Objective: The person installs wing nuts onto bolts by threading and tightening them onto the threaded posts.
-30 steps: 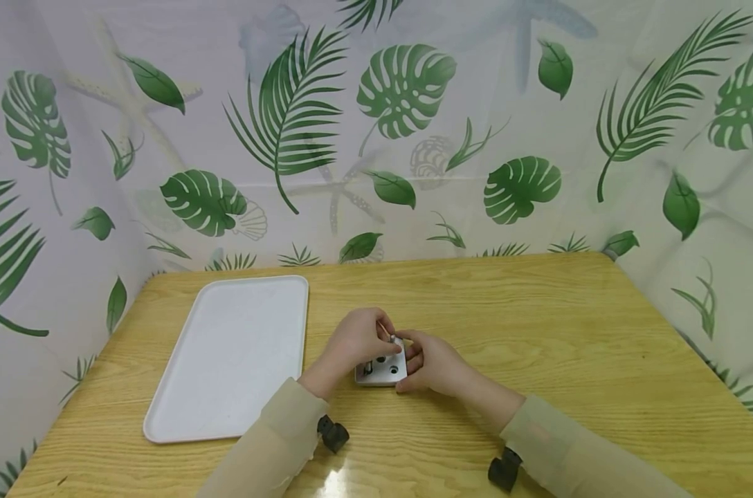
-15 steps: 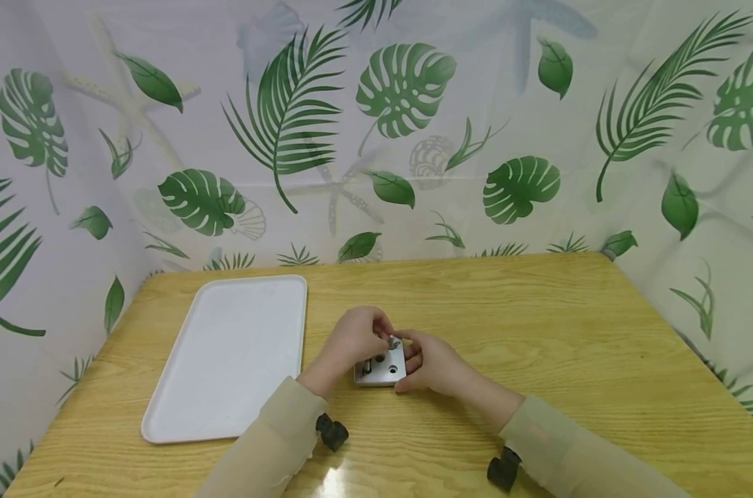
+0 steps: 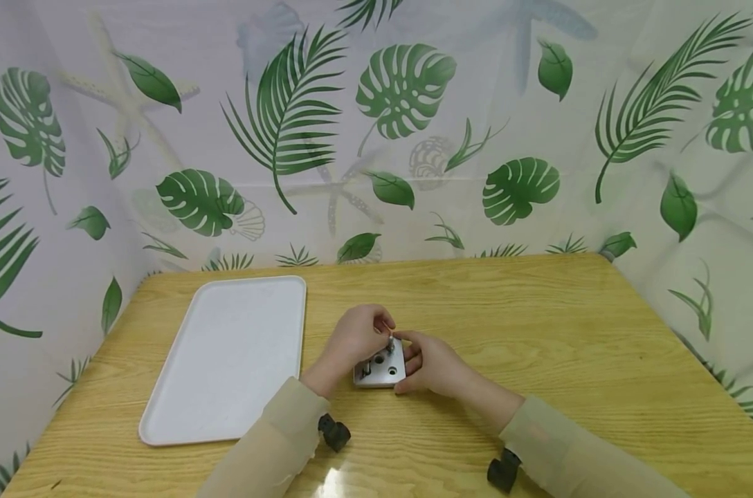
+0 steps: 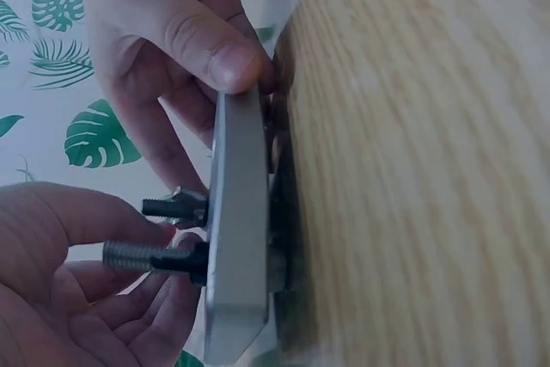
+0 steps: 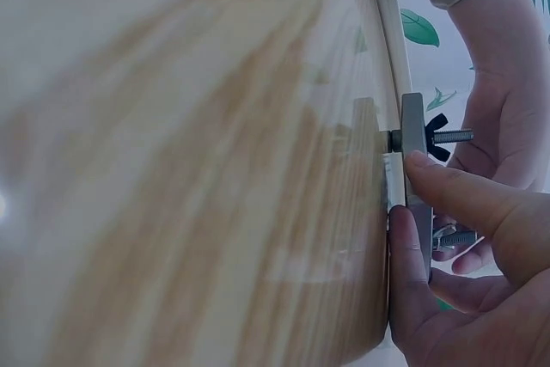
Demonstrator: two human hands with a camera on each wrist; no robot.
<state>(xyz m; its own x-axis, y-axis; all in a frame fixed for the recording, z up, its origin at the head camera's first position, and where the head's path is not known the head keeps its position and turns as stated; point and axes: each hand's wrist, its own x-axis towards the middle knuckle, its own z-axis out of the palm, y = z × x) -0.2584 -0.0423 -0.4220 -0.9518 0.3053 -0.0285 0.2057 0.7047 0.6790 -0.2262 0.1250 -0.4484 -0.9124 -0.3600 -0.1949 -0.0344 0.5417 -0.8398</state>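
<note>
A flat square metal plate [image 3: 384, 378] with several holes lies just off the table on bolt heads. My right hand [image 3: 435, 363] grips its right edge, the thumb [image 5: 443, 180] on the upper face and a finger underneath. Two threaded bolts stick up through it. On the near left bolt [image 4: 129, 255] sits a black wing nut [image 5: 437, 137]. At the far right bolt [image 3: 391, 343], fingers of my left hand [image 3: 354, 339] pinch a silver wing nut [image 4: 191, 204], which they partly cover in the head view.
A white tray [image 3: 227, 366] lies on the wooden table [image 3: 538, 325] to the left of the hands. A leaf-printed cloth [image 3: 439, 228] hangs behind the table and along its sides. Small black cameras [image 3: 335, 434] are strapped to both wrists.
My left fingers have shifted slightly around the far bolt, which now shows more clearly. The right hand and the plate stay almost where they were.
</note>
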